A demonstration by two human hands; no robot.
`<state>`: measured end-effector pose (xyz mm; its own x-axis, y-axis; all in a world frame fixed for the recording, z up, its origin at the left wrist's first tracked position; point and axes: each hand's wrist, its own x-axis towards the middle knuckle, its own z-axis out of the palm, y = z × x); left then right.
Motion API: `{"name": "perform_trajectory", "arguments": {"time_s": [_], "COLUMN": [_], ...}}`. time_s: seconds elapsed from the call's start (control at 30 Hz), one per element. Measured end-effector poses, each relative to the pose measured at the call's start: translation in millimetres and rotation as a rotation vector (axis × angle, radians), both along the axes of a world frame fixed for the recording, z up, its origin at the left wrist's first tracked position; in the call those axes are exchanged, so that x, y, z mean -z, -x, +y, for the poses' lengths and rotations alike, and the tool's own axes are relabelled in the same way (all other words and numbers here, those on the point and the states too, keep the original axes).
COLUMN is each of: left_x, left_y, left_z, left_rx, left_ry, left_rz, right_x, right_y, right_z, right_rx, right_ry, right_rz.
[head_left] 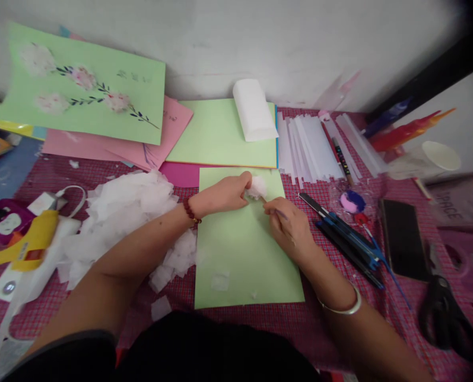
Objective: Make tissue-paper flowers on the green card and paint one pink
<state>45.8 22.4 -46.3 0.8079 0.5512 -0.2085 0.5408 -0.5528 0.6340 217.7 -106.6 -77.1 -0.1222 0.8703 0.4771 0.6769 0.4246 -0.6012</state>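
A small white tissue paper flower (pixel 257 187) sits near the top of a light green sheet (pixel 244 254). My left hand (pixel 228 193) is at the flower's left side, its fingers curled and closed against the edge. From the lower right, my right hand (pixel 288 225) pinches a thin stick (pixel 263 200) whose tip meets the flower's lower edge; most of the stick is hidden by the fingers. A single tissue square (pixel 219 281) lies low on the same sheet. Left of it spreads a large heap of white tissue squares (pixel 121 207).
At the upper left stands a green card with tissue flowers (pixel 101 98). A yellow glue gun (pixel 37 239) rests on a white power strip (pixel 32 276). Glue sticks (pixel 308 148), a marker (pixel 342 159), a blue cutter (pixel 351 244), a phone (pixel 404 239) and black scissors (pixel 445 313) lie rightward.
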Motion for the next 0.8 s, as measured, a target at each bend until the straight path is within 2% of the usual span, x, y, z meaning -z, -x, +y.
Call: {"name": "perform_trajectory", "arguments": {"time_s": [0.1, 0.2, 0.27, 0.3, 0.43, 0.53, 0.6, 0.7, 0.8], "left_x": [-3.1, -10.6, -20.2, -26.1, -47.5, -53.9, -53.7, -48.4, -41.2], "left_y": [1.5, 7.2, 10.5, 10.9, 1.8, -2.5, 2.9, 19.3, 34.6], "left_z": [5.6, 15.9, 20.0, 20.0, 8.8, -5.3, -13.0, -18.7, -22.1], "left_rx": [0.003, 0.049, 0.122, 0.159, 0.267, 0.400, 0.437, 0.335, 0.286], "left_ry": [0.041, 0.144, 0.196, 0.218, 0.333, 0.349, 0.238, -0.023, -0.097], "left_rz": [-0.011, -0.050, -0.068, -0.070, -0.010, 0.109, 0.193, 0.278, 0.292], "right_x": [0.9, -1.3, -3.0, -3.5, -1.6, 0.1, -0.2, -0.9, 0.0], "right_y": [-2.2, -6.1, -8.1, -8.7, -10.4, -12.2, -12.9, -11.7, -9.1], "right_z": [1.2, 5.7, 9.2, 10.7, 14.7, 16.4, 16.8, 16.1, 14.1], "right_rx": [0.089, 0.232, 0.234, 0.207, 0.134, 0.158, 0.181, 0.199, 0.182], "right_ry": [0.036, 0.089, 0.135, 0.163, 0.238, 0.203, 0.172, 0.155, 0.190], "right_rz": [0.220, 0.776, 1.068, 1.136, 1.149, 1.150, 1.155, 1.144, 1.104]}}
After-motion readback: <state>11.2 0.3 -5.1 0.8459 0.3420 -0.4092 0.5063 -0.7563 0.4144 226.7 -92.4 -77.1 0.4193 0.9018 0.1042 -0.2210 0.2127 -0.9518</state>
